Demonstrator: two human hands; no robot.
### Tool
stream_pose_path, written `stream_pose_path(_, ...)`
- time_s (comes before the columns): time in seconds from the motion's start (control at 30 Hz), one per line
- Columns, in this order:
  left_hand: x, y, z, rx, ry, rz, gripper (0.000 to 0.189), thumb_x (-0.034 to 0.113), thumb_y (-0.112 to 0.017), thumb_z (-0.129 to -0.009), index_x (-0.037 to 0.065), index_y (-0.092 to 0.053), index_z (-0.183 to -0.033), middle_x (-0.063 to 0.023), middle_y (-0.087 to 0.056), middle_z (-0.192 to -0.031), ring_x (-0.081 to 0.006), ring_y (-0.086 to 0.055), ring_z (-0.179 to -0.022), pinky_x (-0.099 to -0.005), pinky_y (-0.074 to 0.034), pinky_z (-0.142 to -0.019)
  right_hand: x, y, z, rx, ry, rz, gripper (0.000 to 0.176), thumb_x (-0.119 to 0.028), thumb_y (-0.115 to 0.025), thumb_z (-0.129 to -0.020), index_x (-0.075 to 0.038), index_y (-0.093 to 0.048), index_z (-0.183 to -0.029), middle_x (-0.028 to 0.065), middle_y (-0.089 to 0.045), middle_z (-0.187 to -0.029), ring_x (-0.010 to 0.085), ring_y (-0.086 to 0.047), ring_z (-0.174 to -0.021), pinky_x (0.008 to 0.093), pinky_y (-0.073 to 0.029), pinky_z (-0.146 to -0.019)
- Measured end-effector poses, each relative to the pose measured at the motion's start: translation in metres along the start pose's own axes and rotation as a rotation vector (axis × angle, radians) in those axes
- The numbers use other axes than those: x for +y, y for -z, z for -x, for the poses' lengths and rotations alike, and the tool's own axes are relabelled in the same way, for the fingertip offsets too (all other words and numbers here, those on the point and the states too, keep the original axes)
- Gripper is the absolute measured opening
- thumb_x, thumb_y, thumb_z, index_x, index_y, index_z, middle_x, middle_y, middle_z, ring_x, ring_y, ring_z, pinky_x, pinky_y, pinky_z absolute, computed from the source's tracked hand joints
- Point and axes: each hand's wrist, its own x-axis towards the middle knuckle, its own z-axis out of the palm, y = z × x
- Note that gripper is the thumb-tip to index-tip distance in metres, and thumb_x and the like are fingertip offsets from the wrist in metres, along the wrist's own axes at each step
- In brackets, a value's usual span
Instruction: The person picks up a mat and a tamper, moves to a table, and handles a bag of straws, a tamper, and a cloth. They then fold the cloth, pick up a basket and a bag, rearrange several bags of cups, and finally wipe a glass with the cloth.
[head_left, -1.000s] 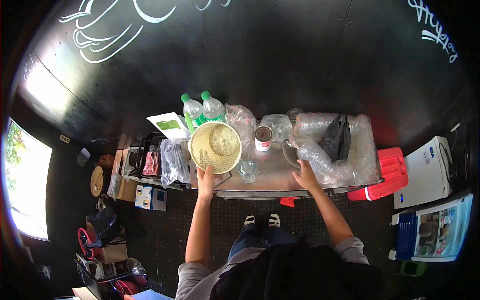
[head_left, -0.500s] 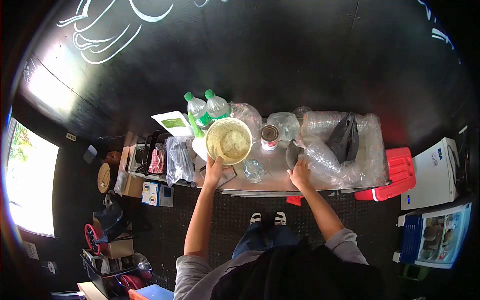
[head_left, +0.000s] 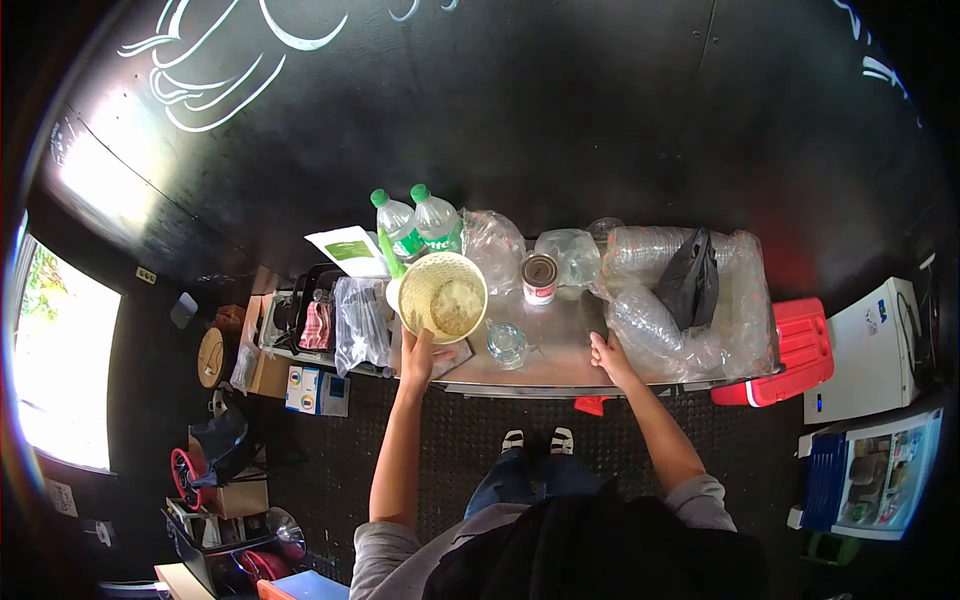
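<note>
A cream woven basket [head_left: 457, 275] is tilted toward the camera, with my left hand [head_left: 418, 358] gripping its near side. Its inside shows pale, stained patches. At the table's front edge, my right hand [head_left: 612, 358] is closed at the lower end of a dark, flat object [head_left: 594, 312], too dim to identify. A clear glass [head_left: 506, 343] is between my hands on the metal table [head_left: 560, 350]. Behind it is a can [head_left: 539, 278] with a red and white label.
Two green-capped bottles [head_left: 437, 222], a green and white pouch [head_left: 350, 250] and clear plastic bags [head_left: 493, 248] line the back. Stacked plastic cups [head_left: 645, 318] and a black bag [head_left: 688, 280] lie right. A red cooler [head_left: 800, 350] is beside the table.
The basket and my left hand have moved left and slightly toward me. The dark object has turned and looks narrower, and my right hand has shifted slightly right and nearer.
</note>
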Motion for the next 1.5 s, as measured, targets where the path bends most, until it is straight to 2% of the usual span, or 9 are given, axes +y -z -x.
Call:
stream_pose_path(0.03, -0.003, 0.001, -0.003, 0.0, -0.004, 0.0, 0.045, 0.012, -0.039, -0.089, 0.005, -0.022, -0.13, -0.0183, -0.05, -0.114, -0.0292, -0.062, -0.088, -0.0358, -0.057, -0.06, -0.015, -0.01, 0.017, -0.01, -0.017, -0.094, 0.018, -0.024, -0.054, -0.09, -0.012, -0.042, -0.094, -0.0026, -0.043, -0.078, 0.0047, -0.037, -0.06, 0.0258, -0.037, -0.056)
stream_pose_path(0.6, -0.05, 0.002, -0.047, 0.08, 0.241, -0.13, 0.047, 0.028, -0.05, -0.088, -0.001, -0.034, -0.122, -0.0196, -0.054, -0.106, -0.0298, -0.063, -0.079, -0.0395, -0.055, -0.062, -0.077, -0.013, 0.115, -0.372, 0.017, -0.274, 0.023, -0.026, -0.046, -0.094, -0.006, -0.043, -0.105, 0.0009, -0.046, -0.087, 0.0087, -0.04, -0.065, 0.0257, -0.036, -0.061)
stream_pose_path(0.7, -0.086, 0.021, -0.046, 0.221, -0.008, -0.48, 0.052, 0.024, -0.057, -0.084, -0.002, -0.035, -0.124, -0.0193, -0.051, -0.107, -0.029, -0.058, -0.087, -0.0408, -0.048, -0.074, -0.075, -0.005, 0.131, -0.368, 0.027, -0.225, 0.025, -0.025, -0.046, -0.094, -0.006, -0.042, -0.11, 0.0008, -0.045, -0.087, 0.0086, -0.039, -0.065, 0.0249, -0.037, -0.062)
stream_pose_path(0.77, -0.046, -0.032, 0.024, 0.537, -0.569, -0.81, 0.055, 0.015, -0.062, -0.079, -0.003, -0.036, -0.124, -0.0216, -0.046, -0.108, -0.0307, -0.05, -0.092, -0.041, -0.04, -0.083, -0.067, 0.0, 0.141, -0.356, 0.019, -0.21, 0.026, -0.024, -0.046, -0.094, -0.006, -0.042, -0.112, 0.0008, -0.044, -0.086, 0.0084, -0.039, -0.065, 0.0246, -0.037, -0.062)
stream_pose_path(0.8, -0.047, -0.044, 0.041, 0.405, -0.592, -0.805, 0.055, 0.009, -0.062, -0.075, -0.003, -0.037, -0.123, -0.0231, -0.041, -0.111, -0.0319, -0.047, -0.09, -0.0407, -0.039, -0.084, -0.06, 0.003, 0.146, -0.357, 0.038, -0.152, 0.027, -0.024, -0.046, -0.094, -0.006, -0.041, -0.114, 0.0008, -0.044, -0.086, 0.0081, -0.04, -0.065, 0.0244, -0.037, -0.062)
stream_pose_path(0.87, -0.089, -0.062, 0.064, 0.139, -0.57, -0.769, 0.047, 0.006, -0.06, -0.076, -0.003, -0.041, -0.119, -0.0209, -0.051, -0.103, -0.0341, -0.05, -0.095, -0.0405, -0.039, -0.084, -0.05, 0.005, 0.163, -0.354, 0.05, -0.087, 0.029, -0.023, -0.046, -0.094, -0.005, -0.04, -0.115, 0.0008, -0.043, -0.086, 0.0077, -0.04, -0.065, 0.0242, -0.037, -0.062)
stream_pose_path(0.93, -0.095, -0.099, 0.102, -0.152, -0.333, -0.476, 0.028, 0.014, -0.058, -0.083, -0.005, -0.053, -0.103, -0.0149, -0.061, -0.087, -0.0222, -0.059, -0.083, -0.0333, -0.047, -0.073, -0.041, -0.003, 0.182, -0.333, 0.07, -0.005, 0.031, -0.022, -0.046, -0.093, -0.005, -0.038, -0.118, 0.0005, -0.043, -0.085, 0.0074, -0.041, -0.066, 0.0242, -0.037, -0.061)
stream_pose_path(1.03, -0.105, -0.122, 0.148, -0.445, 0.127, -0.304, 0.035, 0.031, -0.053, -0.089, -0.002, -0.057, -0.102, -0.0073, -0.064, -0.089, -0.0136, -0.06, -0.076, -0.0259, -0.049, -0.062, -0.014, -0.006, 0.209, -0.316, 0.057, 0.059, 0.041, -0.02, -0.047, -0.093, -0.003, -0.032, -0.128, -0.0001, -0.043, -0.083, 0.0075, -0.041, -0.066, 0.0232, -0.038, -0.061)
stream_pose_path(1.5, -0.182, -0.084, 0.264, -0.334, 0.483, -0.12, 0.047, 0.038, -0.058, -0.084, -0.006, -0.057, -0.101, -0.0084, -0.061, -0.087, -0.0132, -0.059, -0.077, -0.0267, -0.049, -0.067, 0.12, -0.038, 0.316, -0.266, -0.064, 0.402, 0.041, -0.022, -0.053, -0.091, -0.004, -0.036, -0.123, 0.0026, -0.047, -0.088, 0.0074, -0.048, -0.07, 0.0251, -0.043, -0.06)
